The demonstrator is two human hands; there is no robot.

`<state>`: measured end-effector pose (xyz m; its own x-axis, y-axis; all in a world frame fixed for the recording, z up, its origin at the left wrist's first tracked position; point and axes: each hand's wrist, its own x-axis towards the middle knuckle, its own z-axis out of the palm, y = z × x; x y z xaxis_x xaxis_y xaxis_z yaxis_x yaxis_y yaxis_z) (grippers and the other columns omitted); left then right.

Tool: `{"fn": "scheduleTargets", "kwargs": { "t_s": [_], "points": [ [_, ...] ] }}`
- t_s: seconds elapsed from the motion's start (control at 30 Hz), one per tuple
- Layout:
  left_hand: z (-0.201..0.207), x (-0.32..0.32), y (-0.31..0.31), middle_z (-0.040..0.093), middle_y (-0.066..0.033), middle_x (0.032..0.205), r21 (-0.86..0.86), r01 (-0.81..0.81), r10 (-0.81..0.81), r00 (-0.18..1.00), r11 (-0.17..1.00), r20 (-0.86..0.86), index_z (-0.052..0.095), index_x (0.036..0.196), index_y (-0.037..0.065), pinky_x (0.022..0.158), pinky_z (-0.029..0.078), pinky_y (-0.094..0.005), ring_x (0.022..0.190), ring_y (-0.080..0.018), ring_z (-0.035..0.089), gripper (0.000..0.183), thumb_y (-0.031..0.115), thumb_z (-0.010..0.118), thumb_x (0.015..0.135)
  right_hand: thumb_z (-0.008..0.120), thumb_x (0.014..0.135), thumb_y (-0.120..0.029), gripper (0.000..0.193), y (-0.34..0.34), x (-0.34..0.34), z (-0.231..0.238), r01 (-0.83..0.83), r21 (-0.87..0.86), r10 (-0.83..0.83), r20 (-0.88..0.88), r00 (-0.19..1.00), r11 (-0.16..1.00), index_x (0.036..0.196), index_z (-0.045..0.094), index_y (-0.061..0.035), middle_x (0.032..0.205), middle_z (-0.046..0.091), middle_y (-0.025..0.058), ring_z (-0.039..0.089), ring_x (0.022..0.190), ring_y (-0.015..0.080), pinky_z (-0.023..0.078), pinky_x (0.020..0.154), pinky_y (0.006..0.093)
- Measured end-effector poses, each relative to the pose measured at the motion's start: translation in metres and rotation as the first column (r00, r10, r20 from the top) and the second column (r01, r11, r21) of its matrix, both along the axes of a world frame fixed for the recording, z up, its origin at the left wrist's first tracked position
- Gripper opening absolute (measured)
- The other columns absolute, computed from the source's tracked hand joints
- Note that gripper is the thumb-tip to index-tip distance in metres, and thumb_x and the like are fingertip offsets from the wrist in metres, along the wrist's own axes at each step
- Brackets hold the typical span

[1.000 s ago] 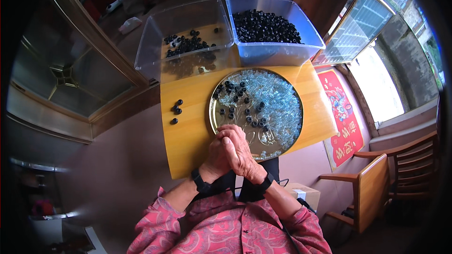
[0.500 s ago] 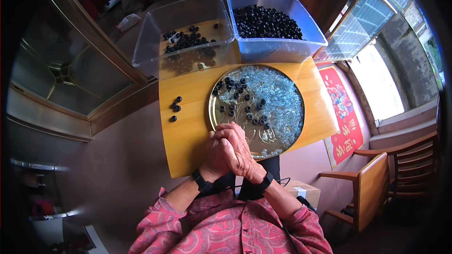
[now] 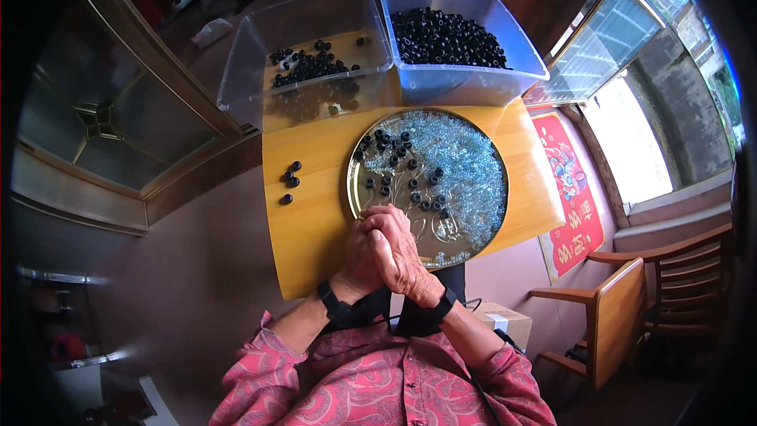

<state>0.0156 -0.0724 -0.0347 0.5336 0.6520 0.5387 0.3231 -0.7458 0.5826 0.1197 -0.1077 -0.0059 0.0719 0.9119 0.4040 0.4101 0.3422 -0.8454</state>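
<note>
Black wristbands (image 3: 334, 303), two, one per wrist. Left hand (image 3: 359, 262) and right hand (image 3: 400, 259), clasped together, fingers folded; whether anything lies between the palms, I cannot tell from here. Overlapping them in my sight: one round gold-toned tray (image 3: 432, 252), set on the yellow wooden bench (image 3: 306, 248). Tray contents: clear bluish beads (image 3: 475, 181), mostly to the right; black tray beads (image 3: 438, 206), left and centre. Bench, left: four loose black beads (image 3: 292, 182). Far side: left bin (image 3: 331, 12), clear, sparsely stocked with black beads; right bin (image 3: 465, 87), amply stocked.
</note>
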Motion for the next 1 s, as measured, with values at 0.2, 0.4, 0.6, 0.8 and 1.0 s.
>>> {"fn": "scheduleTargets", "kwargs": {
  "t_s": [0.2,0.4,0.6,0.8,1.0],
  "points": [
    [0.004,0.001,-0.001,0.062,-0.0145,0.103,-0.022,0.002,-0.001,0.998,1.000,0.058,0.061,0.108,0.002,0.087,0.045,-0.0444,0.098,-0.0305,0.059,0.027,0.020,0.057,0.088,0.040,0.095,-0.016,0.022,0.001,-0.003,0.003,0.022,0.033,-0.024,0.071,0.997,0.999,0.105,0.054,-0.0030,0.114,0.056,0.0184,0.052,0.107,0.0359,0.036,0.100,0.0448],
    [0.013,0.002,-0.002,0.062,-0.0156,0.106,-0.036,0.005,0.000,0.993,0.999,0.120,0.062,0.109,0.002,0.092,0.044,-0.0467,0.103,-0.0327,0.058,0.027,0.018,0.057,0.087,0.041,0.094,-0.015,0.018,0.003,-0.001,0.002,0.014,0.025,-0.015,0.015,1.000,1.000,0.100,0.052,-0.0032,0.109,0.056,0.0182,0.053,0.102,0.0358,0.038,0.097,0.0442],
    [0.014,-0.003,0.000,0.057,-0.0200,0.088,0.233,-0.056,0.078,0.993,0.971,-0.085,0.058,0.100,-0.005,0.077,0.050,-0.0441,0.083,-0.0372,0.059,0.031,0.014,0.066,0.077,0.039,0.102,-0.020,0.031,-0.001,0.002,-0.007,0.034,-0.144,-0.063,-0.200,0.978,0.989,0.121,0.053,0.0000,0.117,0.057,0.0164,0.055,0.113,0.0280,0.041,0.100,0.0361],
    [0.020,-0.003,0.001,0.063,-0.0129,0.097,0.127,-0.076,0.092,0.988,0.989,-0.124,0.065,0.099,0.000,0.082,0.050,-0.0409,0.092,-0.0320,0.062,0.020,-0.001,0.057,0.080,0.058,0.092,0.003,0.018,-0.012,0.023,-0.014,0.427,-0.058,-0.431,-0.145,0.891,0.902,0.109,0.061,-0.0012,0.100,0.069,0.0098,0.067,0.092,0.0182,0.052,0.082,0.0291],
    [0.019,-0.002,0.004,0.064,-0.0120,0.094,0.134,-0.056,0.073,0.989,0.989,-0.129,0.066,0.099,0.000,0.082,0.050,-0.0411,0.089,-0.0305,0.063,0.022,-0.001,0.059,0.078,0.058,0.087,0.009,0.020,-0.025,0.026,-0.013,0.406,-0.073,-0.409,-0.035,0.912,0.911,0.105,0.061,-0.0010,0.095,0.067,0.0132,0.068,0.086,0.0250,0.054,0.075,0.0321]
  ]
}}
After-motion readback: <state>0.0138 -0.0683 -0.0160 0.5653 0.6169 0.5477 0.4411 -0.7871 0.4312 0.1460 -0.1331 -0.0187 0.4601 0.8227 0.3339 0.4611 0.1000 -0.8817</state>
